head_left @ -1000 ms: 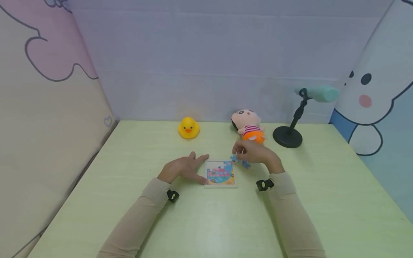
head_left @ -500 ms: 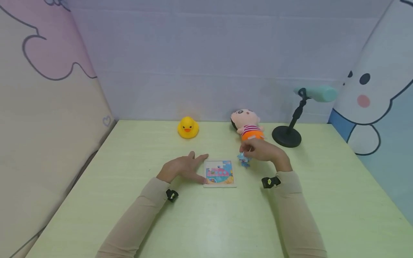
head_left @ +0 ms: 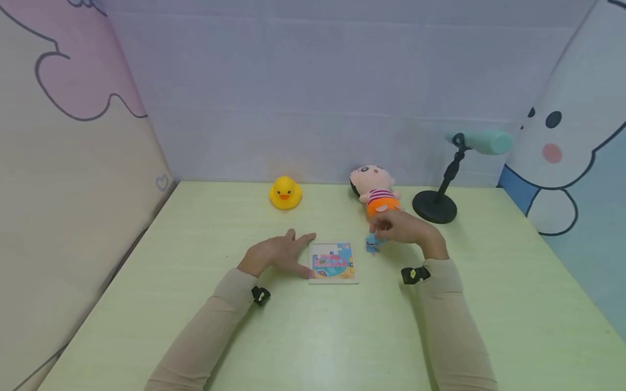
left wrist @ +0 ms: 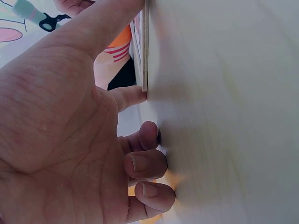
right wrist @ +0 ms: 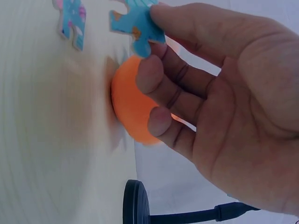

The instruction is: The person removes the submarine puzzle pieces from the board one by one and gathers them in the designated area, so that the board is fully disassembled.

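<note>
In the head view a square jigsaw puzzle (head_left: pixel 332 262) with a pink and blue picture lies in a white frame, its upper left part bare white. My left hand (head_left: pixel 279 255) spreads along the frame's left side, thumb at the lower corner and index finger near the upper one. The left wrist view shows that index fingertip right at the frame's edge (left wrist: pixel 144 51). Right of the puzzle, my right hand (head_left: pixel 398 226) pinches a blue puzzle piece (right wrist: pixel 135 23) between thumb and fingers. Another puzzle piece (right wrist: pixel 73 21), blue with pink, lies on the table just beside it.
Behind the right hand lies a plush doll (head_left: pixel 376 190) in orange shorts. A yellow rubber duck (head_left: pixel 285 193) sits at the back of the table, left of the doll. On the right stands a black round-based stand (head_left: pixel 434 206) bearing a mint-green cylinder (head_left: pixel 489 142).
My right hand has moved right, away from the puzzle's upper right corner, with the pinched piece now over by the loose one. My left hand has kept its place at the frame.
</note>
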`<state>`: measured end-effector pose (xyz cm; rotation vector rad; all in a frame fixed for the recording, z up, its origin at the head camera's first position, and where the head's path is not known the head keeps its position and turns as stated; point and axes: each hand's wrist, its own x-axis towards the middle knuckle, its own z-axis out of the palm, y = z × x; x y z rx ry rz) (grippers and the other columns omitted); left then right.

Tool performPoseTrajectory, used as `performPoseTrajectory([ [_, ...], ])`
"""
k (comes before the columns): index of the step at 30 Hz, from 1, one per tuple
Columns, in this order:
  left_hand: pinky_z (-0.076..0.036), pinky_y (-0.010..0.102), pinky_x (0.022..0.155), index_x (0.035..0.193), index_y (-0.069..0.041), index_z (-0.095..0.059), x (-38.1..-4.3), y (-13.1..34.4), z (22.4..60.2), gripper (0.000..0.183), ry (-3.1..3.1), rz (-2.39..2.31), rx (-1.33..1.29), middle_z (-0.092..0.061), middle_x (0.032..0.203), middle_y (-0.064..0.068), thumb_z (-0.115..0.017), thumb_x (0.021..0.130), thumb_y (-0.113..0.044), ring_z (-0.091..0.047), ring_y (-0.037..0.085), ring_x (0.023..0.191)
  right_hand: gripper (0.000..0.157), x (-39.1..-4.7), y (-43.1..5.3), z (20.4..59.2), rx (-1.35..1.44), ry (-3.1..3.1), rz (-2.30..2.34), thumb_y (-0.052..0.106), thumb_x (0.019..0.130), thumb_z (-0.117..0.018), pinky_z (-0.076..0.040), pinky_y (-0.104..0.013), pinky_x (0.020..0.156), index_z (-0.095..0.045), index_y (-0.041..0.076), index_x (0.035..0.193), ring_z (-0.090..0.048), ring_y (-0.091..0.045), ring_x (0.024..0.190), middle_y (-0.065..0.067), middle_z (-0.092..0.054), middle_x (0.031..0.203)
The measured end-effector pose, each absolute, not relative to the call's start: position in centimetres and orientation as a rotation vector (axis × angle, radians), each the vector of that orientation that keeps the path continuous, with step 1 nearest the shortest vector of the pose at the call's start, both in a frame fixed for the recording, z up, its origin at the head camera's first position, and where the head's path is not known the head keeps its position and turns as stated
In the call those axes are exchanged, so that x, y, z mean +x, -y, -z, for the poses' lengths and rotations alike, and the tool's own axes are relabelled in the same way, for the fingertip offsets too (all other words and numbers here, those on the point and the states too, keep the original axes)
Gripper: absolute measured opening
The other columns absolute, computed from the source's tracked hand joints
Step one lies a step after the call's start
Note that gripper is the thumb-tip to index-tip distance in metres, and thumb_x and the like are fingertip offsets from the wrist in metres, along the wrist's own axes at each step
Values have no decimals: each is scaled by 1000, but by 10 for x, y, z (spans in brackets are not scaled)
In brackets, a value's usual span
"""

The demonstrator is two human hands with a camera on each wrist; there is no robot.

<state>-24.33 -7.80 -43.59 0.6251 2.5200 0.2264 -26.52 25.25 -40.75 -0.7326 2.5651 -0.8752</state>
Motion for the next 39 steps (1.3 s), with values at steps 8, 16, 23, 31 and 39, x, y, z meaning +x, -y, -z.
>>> performPoseTrajectory([
  [8, -48, 49, 86, 161, -34, -18, -244, 78, 437, 100, -2528, -223, 631, -36, 144, 21, -68, 81, -68, -55, 32, 102, 8, -264, -262, 406, -704, -2543, 863, 6, 93, -67, -45, -34, 73, -68, 1, 100, -52, -20, 79, -4, -61, 87],
  [16, -49, 47, 83, 161, -33, -18, -246, 77, 437, 101, -2532, -212, 642, -37, 143, 20, -68, 81, -68, -54, 30, 99, 10, -266, -269, 408, -633, -2499, 830, 10, 94, -68, -44, -34, 74, -66, 2, 100, -52, -20, 80, -4, -60, 88],
  [23, -48, 47, 84, 161, -33, -17, -248, 77, 438, 101, -2523, -225, 635, -36, 145, 21, -69, 81, -68, -54, 30, 100, 10, -268, -278, 416, -585, -2473, 799, 12, 95, -67, -43, -34, 76, -66, 3, 99, -52, -19, 81, -3, -62, 89],
  [31, -48, 48, 85, 161, -34, -18, -246, 78, 437, 101, -2515, -241, 619, -35, 146, 21, -69, 81, -68, -54, 32, 102, 5, -268, -285, 421, -549, -2487, 780, 9, 94, -65, -42, -34, 73, -67, 5, 96, -52, -19, 79, -2, -61, 86],
  [39, -47, 50, 87, 161, -34, -18, -246, 79, 438, 101, -2512, -245, 612, -34, 147, 21, -69, 80, -69, -54, 32, 105, 6, -268, -284, 424, -503, -2481, 781, 9, 95, -64, -40, -33, 73, -67, 4, 96, -50, -19, 79, -3, -60, 86],
])
